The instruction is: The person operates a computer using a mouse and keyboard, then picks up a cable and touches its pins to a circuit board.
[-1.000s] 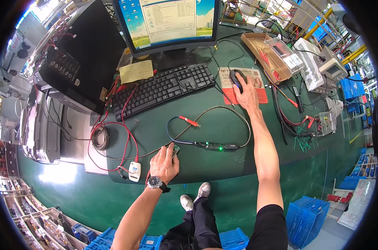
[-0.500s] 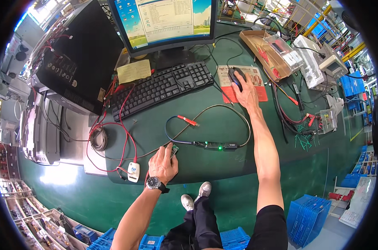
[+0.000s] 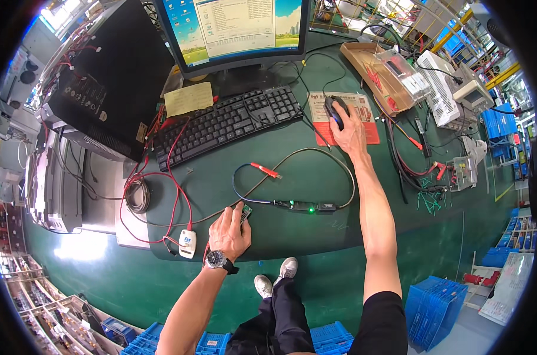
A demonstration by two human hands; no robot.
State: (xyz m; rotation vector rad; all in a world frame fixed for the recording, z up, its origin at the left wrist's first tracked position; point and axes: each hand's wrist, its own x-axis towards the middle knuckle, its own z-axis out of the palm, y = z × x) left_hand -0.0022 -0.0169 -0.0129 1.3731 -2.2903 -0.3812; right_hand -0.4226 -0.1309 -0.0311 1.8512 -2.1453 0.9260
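My right hand [image 3: 351,135] is wrapped over a black computer mouse [image 3: 332,110], which rests on a red and white printed mat [image 3: 372,131]. Near the front edge of the green bench, my left hand [image 3: 229,234] is closed on a small green circuit board [image 3: 246,212]; only the board's far end shows past the fingers. Just left of that hand lies a white adapter box [image 3: 187,244] with a red cable. A cable with a dark inline module [image 3: 304,206] and a lit green light loops across the bench between my hands, and a red-sleeved connector [image 3: 265,170] lies inside the loop.
A black keyboard [image 3: 227,125] sits before the lit monitor [image 3: 239,29]. At left stand a black computer tower [image 3: 111,83] and a coiled grey cable [image 3: 137,196]. To the right are a cardboard tray [image 3: 363,59], white instruments [image 3: 440,83] and scattered green pins [image 3: 429,201].
Both hands keep their places and grips on the mouse and the board. The whole view has shifted very slightly; nothing else visibly moved.
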